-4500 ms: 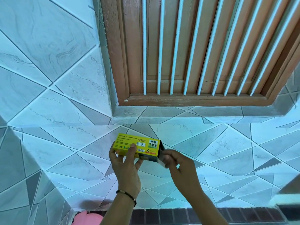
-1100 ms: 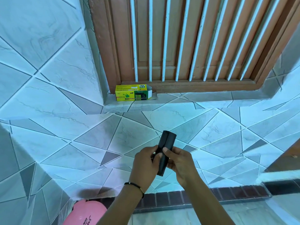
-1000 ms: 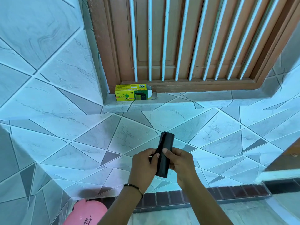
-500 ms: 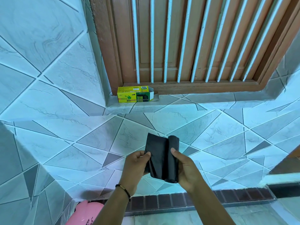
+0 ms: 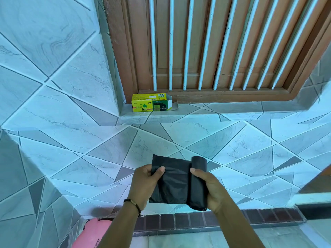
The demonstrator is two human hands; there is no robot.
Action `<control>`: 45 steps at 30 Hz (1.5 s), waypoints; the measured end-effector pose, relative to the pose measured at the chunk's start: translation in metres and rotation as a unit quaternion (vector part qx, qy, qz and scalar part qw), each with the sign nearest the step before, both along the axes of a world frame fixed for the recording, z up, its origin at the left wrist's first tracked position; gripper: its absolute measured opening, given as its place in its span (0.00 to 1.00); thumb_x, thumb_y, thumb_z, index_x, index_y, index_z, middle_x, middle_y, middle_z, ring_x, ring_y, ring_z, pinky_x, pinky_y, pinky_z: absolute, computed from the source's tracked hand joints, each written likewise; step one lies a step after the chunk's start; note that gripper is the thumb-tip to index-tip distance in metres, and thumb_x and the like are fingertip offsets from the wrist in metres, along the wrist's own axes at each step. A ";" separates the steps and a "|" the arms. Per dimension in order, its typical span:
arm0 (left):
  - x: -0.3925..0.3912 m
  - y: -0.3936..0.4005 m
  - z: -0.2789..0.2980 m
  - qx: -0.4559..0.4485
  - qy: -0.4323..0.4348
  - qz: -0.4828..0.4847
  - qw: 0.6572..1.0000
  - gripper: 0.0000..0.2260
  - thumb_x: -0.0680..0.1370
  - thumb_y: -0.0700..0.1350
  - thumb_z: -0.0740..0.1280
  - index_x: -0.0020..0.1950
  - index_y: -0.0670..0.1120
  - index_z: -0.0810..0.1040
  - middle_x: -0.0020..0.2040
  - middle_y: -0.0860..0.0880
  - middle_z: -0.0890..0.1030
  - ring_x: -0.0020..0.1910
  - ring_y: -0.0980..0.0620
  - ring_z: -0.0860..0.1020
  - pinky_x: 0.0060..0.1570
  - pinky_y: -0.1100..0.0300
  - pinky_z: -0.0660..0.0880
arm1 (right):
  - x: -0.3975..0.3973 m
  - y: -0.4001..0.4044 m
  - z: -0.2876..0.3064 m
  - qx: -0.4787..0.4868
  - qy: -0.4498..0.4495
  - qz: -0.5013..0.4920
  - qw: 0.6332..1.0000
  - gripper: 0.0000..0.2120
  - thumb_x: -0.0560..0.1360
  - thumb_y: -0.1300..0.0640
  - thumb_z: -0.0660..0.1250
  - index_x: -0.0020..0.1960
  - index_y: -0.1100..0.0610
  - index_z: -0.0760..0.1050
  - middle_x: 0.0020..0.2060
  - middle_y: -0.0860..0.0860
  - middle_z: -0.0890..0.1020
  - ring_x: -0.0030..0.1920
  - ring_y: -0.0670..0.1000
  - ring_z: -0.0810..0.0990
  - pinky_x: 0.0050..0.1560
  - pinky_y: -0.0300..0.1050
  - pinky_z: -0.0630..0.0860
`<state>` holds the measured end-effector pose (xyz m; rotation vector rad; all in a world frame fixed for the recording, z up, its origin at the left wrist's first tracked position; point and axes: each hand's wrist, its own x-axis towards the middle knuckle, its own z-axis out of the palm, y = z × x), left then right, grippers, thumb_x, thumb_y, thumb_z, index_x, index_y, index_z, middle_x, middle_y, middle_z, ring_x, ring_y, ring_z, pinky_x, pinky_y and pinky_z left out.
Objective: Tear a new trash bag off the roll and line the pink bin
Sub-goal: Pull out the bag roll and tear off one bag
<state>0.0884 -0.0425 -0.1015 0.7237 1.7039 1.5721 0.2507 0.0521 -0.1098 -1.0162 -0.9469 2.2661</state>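
Observation:
A black roll of trash bags [image 5: 198,183] stands upright in my right hand [image 5: 212,189], which grips it from the right side. A flat black sheet, the free end of the bag [image 5: 172,179], stretches left from the roll to my left hand [image 5: 145,185], which pinches its left edge between thumb and fingers. Both hands are held in front of the tiled wall at chest height. The pink bin [image 5: 91,235] shows only partly at the bottom left, below my left forearm.
The yellow-green bag box [image 5: 150,104], its right flap open, lies on the tiled sill [image 5: 215,111] under a brown wooden window with white bars [image 5: 206,47]. A dark brick strip [image 5: 215,221] runs along the wall's foot. Clear plastic lies beside the bin.
The box was put on the sill and the roll taken out. Over the last second my hands have drawn apart, unrolling a wider black sheet from the roll to the left.

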 end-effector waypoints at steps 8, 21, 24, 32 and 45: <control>-0.021 -0.007 -0.003 -0.002 -0.027 0.000 1.000 0.03 0.73 0.41 0.70 0.43 0.47 0.83 0.38 0.54 0.86 0.38 0.55 0.83 0.40 0.61 0.79 | 0.017 0.017 0.004 0.017 0.004 -0.013 1.000 0.16 0.61 0.56 0.74 0.47 0.60 0.82 0.45 0.59 0.85 0.41 0.58 0.84 0.49 0.51 0.78; -0.015 -0.007 -0.005 -0.024 -0.247 -0.221 0.943 0.35 0.56 0.56 0.80 0.58 0.42 0.79 0.57 0.43 0.82 0.57 0.45 0.80 0.54 0.52 0.79 | 0.012 0.013 0.010 0.023 -0.002 0.015 1.000 0.21 0.64 0.55 0.74 0.54 0.63 0.80 0.48 0.62 0.83 0.44 0.59 0.82 0.51 0.52 0.79; 0.000 0.000 -0.003 -0.058 -0.207 -0.218 0.952 0.32 0.59 0.56 0.77 0.59 0.44 0.77 0.56 0.43 0.83 0.56 0.44 0.81 0.55 0.46 0.79 | 0.002 0.004 0.009 0.034 -0.024 0.039 0.998 0.20 0.67 0.52 0.72 0.54 0.64 0.78 0.46 0.63 0.82 0.41 0.59 0.82 0.41 0.49 0.80; -0.004 0.009 0.002 0.036 -0.227 -0.026 0.973 0.06 0.77 0.42 0.63 0.48 0.44 0.80 0.43 0.48 0.86 0.43 0.51 0.83 0.43 0.56 0.81 | 0.005 0.003 0.004 -0.023 -0.013 0.048 0.998 0.14 0.65 0.52 0.74 0.44 0.61 0.84 0.44 0.60 0.85 0.40 0.57 0.83 0.49 0.49 0.78; -0.051 -0.020 -0.005 -0.047 -0.001 0.148 0.988 0.10 0.78 0.44 0.63 0.37 0.45 0.76 0.37 0.46 0.77 0.38 0.46 0.73 0.37 0.57 0.75 | 0.028 0.023 0.008 0.008 -0.017 0.055 0.998 0.22 0.55 0.58 0.77 0.47 0.63 0.84 0.46 0.60 0.85 0.42 0.57 0.85 0.40 0.48 0.82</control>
